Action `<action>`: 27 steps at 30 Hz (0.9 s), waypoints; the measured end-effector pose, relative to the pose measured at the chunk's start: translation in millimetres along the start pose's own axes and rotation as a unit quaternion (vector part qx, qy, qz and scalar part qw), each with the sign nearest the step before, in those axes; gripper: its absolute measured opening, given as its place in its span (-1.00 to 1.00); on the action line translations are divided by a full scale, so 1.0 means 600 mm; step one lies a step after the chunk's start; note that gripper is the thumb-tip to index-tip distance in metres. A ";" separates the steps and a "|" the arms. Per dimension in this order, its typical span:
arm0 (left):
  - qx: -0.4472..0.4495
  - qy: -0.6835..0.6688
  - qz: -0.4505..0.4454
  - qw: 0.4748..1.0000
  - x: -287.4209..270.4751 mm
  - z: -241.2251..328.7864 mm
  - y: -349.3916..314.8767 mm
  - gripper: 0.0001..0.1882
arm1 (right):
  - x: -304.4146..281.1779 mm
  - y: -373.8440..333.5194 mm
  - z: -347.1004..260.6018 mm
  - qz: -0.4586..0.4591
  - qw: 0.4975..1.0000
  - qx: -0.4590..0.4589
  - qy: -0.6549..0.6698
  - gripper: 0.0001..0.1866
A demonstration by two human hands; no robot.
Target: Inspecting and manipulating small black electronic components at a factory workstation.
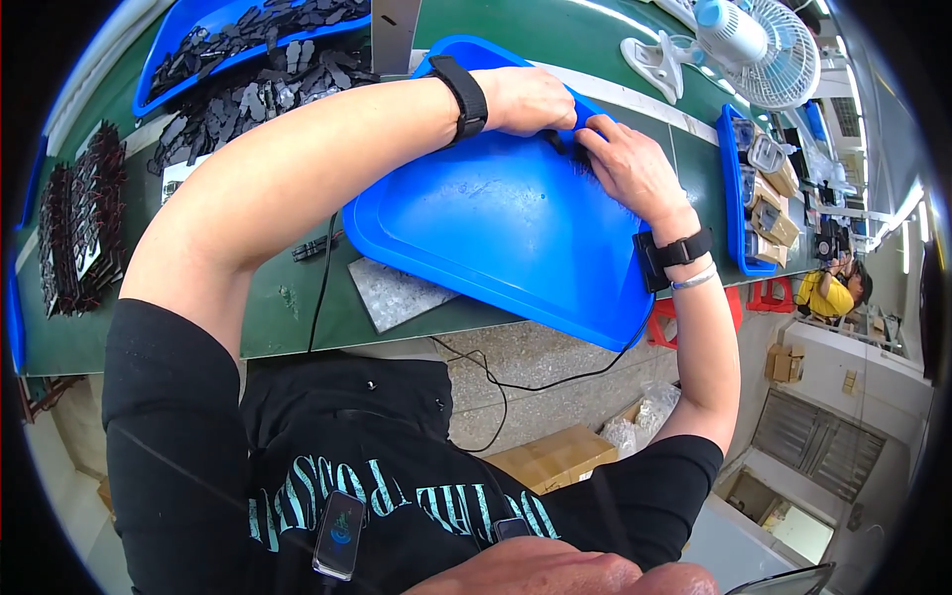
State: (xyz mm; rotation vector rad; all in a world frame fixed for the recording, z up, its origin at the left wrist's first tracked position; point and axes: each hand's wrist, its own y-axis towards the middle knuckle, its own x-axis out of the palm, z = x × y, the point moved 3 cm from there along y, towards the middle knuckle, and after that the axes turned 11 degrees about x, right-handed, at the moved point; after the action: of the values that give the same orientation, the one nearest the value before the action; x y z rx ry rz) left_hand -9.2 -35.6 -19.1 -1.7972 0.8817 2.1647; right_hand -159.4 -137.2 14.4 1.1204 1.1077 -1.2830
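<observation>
A large blue plastic tray (466, 238) lies in front of me, tilted across the table's near edge. Over its far end my left hand (531, 101) is closed, its fingers curled and what they hold hidden. My right hand (632, 167) is close beside it over the far right part of the tray, fingers bent inward and pressed together; their contents cannot be made out. A small black piece (555, 142) shows just under the left fingertips, between the two hands. More small dark bits lie by the right fingers, partly hidden.
Black flat parts (243, 104) are heaped at the far left, beside another blue bin (149, 89). Bundled dark parts (84, 223) stand at the left. A grey slab (397, 295) lies partly under the tray. A fan (749, 45) and a blue box-filled bin (736, 188) are at right.
</observation>
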 end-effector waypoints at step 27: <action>-0.057 -0.105 0.027 0.992 0.021 -0.003 0.020 -0.85 | 0.002 -0.023 0.016 0.047 0.991 0.039 0.119 -0.78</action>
State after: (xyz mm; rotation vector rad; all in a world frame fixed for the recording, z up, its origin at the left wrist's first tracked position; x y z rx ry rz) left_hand -16.7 -49.1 -27.5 -1.5711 0.7826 2.4289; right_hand -173.3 -146.8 14.5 1.3969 1.1716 -1.1476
